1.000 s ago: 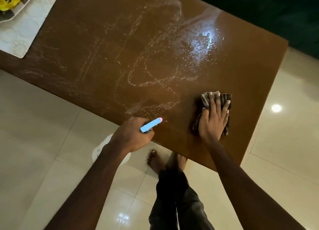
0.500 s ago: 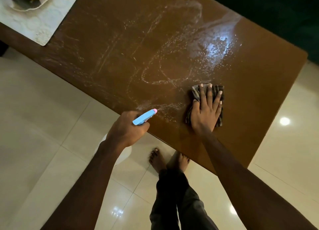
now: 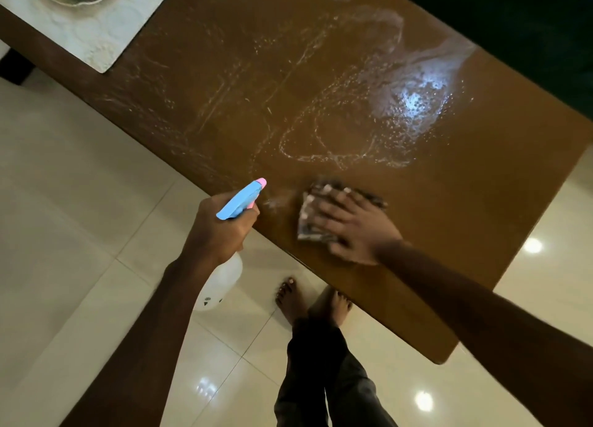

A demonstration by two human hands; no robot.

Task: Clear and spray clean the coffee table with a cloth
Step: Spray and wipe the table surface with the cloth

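Note:
The brown coffee table [image 3: 481, 202] runs diagonally across the view, streaked with white spray marks and a wet shiny patch. My left hand [image 3: 218, 231] grips a spray bottle [image 3: 240, 200] with a blue head and pink nozzle at the table's near edge; its white body hangs below my wrist. My right hand [image 3: 356, 227] presses flat, fingers spread, on a dark checked cloth [image 3: 308, 221] near that edge, just right of the nozzle. The hand and cloth are motion-blurred.
A white placemat [image 3: 96, 32] lies on the far left end of the table, carrying a tray [image 3: 80, 0] with something yellow. Glossy cream floor tiles [image 3: 64, 202] surround the table. My bare feet [image 3: 311, 301] stand by the near edge. A dark sofa [image 3: 529, 25] lies beyond.
My right hand has slid the cloth left and toward the near edge, closer to the spray nozzle. The left hand kept its grip on the bottle. The view shifted, showing more of the placemat.

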